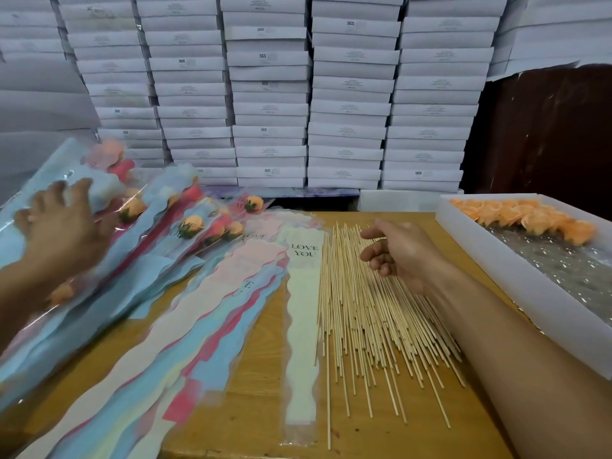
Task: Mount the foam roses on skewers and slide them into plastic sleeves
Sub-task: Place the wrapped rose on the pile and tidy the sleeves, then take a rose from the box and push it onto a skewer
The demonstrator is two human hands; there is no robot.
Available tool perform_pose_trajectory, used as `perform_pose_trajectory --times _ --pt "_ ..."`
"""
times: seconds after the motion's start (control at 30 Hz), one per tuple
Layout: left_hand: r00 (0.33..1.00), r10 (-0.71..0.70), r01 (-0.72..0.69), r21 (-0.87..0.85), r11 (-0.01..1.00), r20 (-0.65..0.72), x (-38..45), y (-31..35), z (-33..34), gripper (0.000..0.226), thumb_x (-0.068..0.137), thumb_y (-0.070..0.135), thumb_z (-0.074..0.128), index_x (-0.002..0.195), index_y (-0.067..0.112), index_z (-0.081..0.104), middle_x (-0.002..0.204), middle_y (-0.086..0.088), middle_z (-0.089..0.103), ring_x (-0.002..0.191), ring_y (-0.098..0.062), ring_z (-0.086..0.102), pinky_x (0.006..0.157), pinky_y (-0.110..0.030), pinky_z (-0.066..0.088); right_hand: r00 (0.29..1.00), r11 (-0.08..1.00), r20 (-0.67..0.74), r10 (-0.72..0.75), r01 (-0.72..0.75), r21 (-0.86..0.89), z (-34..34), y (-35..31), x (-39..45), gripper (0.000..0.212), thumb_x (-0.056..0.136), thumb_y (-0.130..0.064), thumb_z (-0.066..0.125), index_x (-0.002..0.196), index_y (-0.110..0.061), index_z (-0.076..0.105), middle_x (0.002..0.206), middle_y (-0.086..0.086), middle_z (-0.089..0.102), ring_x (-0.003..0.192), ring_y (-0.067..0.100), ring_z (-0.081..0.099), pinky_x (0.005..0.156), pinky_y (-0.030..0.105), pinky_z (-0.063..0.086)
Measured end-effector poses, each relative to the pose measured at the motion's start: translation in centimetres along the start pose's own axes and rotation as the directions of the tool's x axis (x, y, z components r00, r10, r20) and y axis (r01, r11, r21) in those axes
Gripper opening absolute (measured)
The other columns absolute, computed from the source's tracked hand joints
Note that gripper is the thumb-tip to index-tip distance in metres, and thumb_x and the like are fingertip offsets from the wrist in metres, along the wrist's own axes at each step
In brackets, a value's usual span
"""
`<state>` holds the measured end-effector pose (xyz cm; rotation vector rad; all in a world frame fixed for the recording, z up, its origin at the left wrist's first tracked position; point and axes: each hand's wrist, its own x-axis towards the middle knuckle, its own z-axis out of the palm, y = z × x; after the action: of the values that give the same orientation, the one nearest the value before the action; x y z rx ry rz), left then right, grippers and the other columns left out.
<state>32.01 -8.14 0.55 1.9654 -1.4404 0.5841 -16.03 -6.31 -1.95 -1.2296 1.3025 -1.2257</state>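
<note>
Wooden counter point(251, 392), tan, scuffed, backed by a wall of stacked white cartons point(351, 104).

Near edge, left: fanned stack of empty plastic sleeves point(185, 332) in cream, blue, pink and red, flat on the counter. One separate cream sleeve point(303, 313), printed "LOVE YOU", just right of that stack.

Centre right: loose spread of bamboo skewers point(361, 319), roughly parallel, pointing away from the viewer, touching the cream sleeve's right edge.

Right hand point(397, 253): above the far part of the skewer spread, fingers loosely curled, thumb extended. Whether a skewer is pinched between thumb and fingers: cannot tell. Forearm across the right side of the skewer spread.

Right edge: shallow white tray point(516, 279), partly off the counter edge, lined with clear crinkled film. Orange foam roses point(526, 220) packed at its far end, unmounted.

Left side: pile of finished sleeved roses point(185, 223), orange and pink heads visible inside blue and pink sleeves, stems toward the near left.

Left hand point(63, 226): motion-blurred, fingers spread and extended, palm down on the top blue sleeve of the finished pile. No curled grip visible.
</note>
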Motion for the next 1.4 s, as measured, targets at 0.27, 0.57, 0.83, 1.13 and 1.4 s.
perform_pose_trajectory --times 0.27,0.57,0.83,1.13,1.4 --pt "0.918 0.299 -0.185 -0.389 0.903 0.258 -8.3 22.1 1.0 0.048 0.1 0.038 0.051 0.138 0.009 0.047 0.139 -0.02 0.048 0.128 -0.036 0.043 0.104 -0.046 0.036 0.99 1.0 -0.141 -0.025 0.024 -0.011 -1.1 0.5 1.0 0.029 0.103 -0.031 0.048 0.105 -0.007 0.064 0.056 0.006 0.067 0.041 0.012 0.052 0.037 0.023 0.036" --pt "0.808 0.421 -0.212 -0.463 0.86 0.412 -16.5 35.0 2.1 0.036 0.1 0.037 0.046 0.124 0.011 0.051 0.126 -0.013 0.058 0.118 -0.033 0.049 0.097 -0.047 0.04 0.957 0.985 -0.28 -0.079 0.032 -0.169 -2.7 0.8 1.3 0.02 0.101 -0.026 0.048 0.098 -0.014 0.064 0.05 0.001 0.065 0.039 0.01 0.051 0.039 0.023 0.036" --pt "0.882 0.4 -0.189 -0.59 0.785 0.249 -16.9 33.7 2.2 0.034 0.098 0.035 0.05 0.125 0.014 0.053 0.117 -0.007 0.061 0.11 -0.027 0.053 0.088 -0.043 0.048 0.898 0.755 -0.343 -0.275 -0.019 -0.655 -3.8 0.6 1.6 0.025 0.092 -0.024 0.056 0.103 -0.014 0.076 0.105 0.007 0.075 0.104 0.028 0.066 0.089 0.044 0.057" --pt "0.878 0.406 -0.184 -0.605 0.775 0.253 -17.1 34.1 1.9 0.031 0.098 0.036 0.05 0.121 0.016 0.055 0.113 -0.003 0.061 0.108 -0.024 0.054 0.087 -0.042 0.049 0.798 0.521 -0.549 -0.247 -0.369 -0.77 -15.6 -4.5 5.2 0.044 0.094 -0.021 0.054 0.137 -0.009 0.055 0.142 0.021 0.049 0.132 0.044 0.038 0.099 0.046 0.041" --pt "0.87 0.422 -0.191 -0.613 0.767 0.257 -17.6 34.7 1.5 0.029 0.099 0.033 0.05 0.12 0.015 0.056 0.113 -0.003 0.062 0.107 -0.023 0.054 0.087 -0.041 0.049 0.804 0.205 -0.594 -0.002 -0.581 -0.787 -26.4 -1.6 5.0 0.091 0.083 -0.053 0.075 0.155 -0.016 0.031 0.153 0.024 0.035 0.135 0.048 0.04 0.109 0.057 0.04"
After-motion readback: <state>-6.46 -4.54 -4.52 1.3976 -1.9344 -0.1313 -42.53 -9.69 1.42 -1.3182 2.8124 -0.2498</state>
